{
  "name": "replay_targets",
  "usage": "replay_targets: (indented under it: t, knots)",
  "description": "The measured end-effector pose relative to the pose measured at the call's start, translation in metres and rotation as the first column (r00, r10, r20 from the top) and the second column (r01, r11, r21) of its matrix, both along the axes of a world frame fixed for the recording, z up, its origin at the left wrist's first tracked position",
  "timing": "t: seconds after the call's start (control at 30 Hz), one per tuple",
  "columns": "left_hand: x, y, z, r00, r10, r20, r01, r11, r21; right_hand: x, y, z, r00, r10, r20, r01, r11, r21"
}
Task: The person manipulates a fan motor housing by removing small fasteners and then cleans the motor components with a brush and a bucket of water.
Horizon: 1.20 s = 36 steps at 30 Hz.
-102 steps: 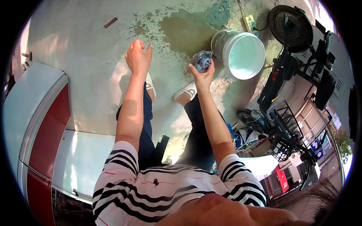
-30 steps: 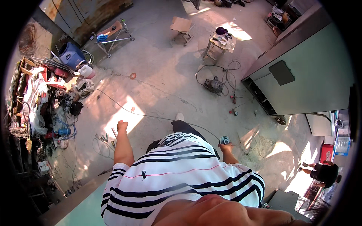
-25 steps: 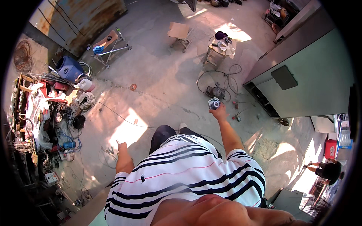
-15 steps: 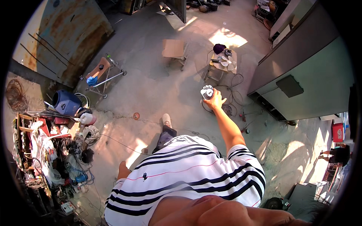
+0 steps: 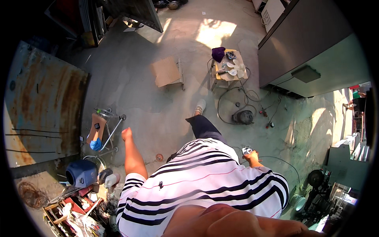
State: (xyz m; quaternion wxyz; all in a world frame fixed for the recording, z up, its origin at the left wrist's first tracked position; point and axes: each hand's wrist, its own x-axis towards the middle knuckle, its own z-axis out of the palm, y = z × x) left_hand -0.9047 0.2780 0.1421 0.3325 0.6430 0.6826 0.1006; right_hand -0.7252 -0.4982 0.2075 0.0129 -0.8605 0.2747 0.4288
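My right hand (image 5: 252, 157), low beside the striped shirt, is closed round a small silvery-white part (image 5: 247, 151) with a rounded shape; its exact kind is too small to make out. My left hand (image 5: 126, 134) hangs out to the left at the end of a stretched arm, close to a walking frame (image 5: 113, 132). Nothing shows in it, and its fingers are too foreshortened to tell their pose. Ahead stands a small table (image 5: 221, 77) bearing a pale fan blade (image 5: 238, 68), a dark purple cloth (image 5: 218, 54) and a round motor-like part (image 5: 230, 55).
A dark round machine (image 5: 242, 117) with looping cable lies on the floor right of my foot. Cardboard (image 5: 165, 71) covers a low stand ahead. A blue drum (image 5: 81, 173) and piled scrap (image 5: 77, 215) stand at left, a large grey cabinet (image 5: 304, 47) at right.
My right hand has drawn back from out front to beside my body, still holding the silvery part. The left arm has swung forward. I have stepped nearer the small table.
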Motion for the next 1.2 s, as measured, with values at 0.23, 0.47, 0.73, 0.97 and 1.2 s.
replay_targets:
  t: [0.23, 0.47, 0.73, 0.97, 1.2]
  knots:
    - [0.263, 0.101, 0.034, 0.989, -0.148, -0.012, 0.147, 0.974, 0.173, 0.136, 0.096, -0.042, 0.996, 0.059, 0.071, -0.063, 0.996, 0.056]
    - [0.501, 0.093, 0.021, 0.926, -0.371, 0.071, 0.372, 0.928, 0.004, 0.221, 0.125, -0.021, 0.994, -0.055, 0.097, 0.052, 0.998, 0.032]
    - [0.812, 0.053, 0.052, 0.592, -0.806, -0.023, 0.805, 0.590, 0.058, 0.231, 0.179, -0.044, 0.805, -0.556, 0.207, 0.562, 0.826, 0.031]
    - [1.058, -0.060, 0.041, 0.158, -0.981, -0.114, 0.986, 0.151, 0.069, 0.215, 0.287, -0.054, 0.468, -0.800, 0.376, 0.871, 0.490, -0.039]
    - [1.132, -0.189, -0.024, -0.419, -0.847, -0.328, 0.905, -0.417, -0.081, 0.317, 0.382, -0.061, 0.481, -0.615, 0.625, 0.788, 0.615, -0.002]
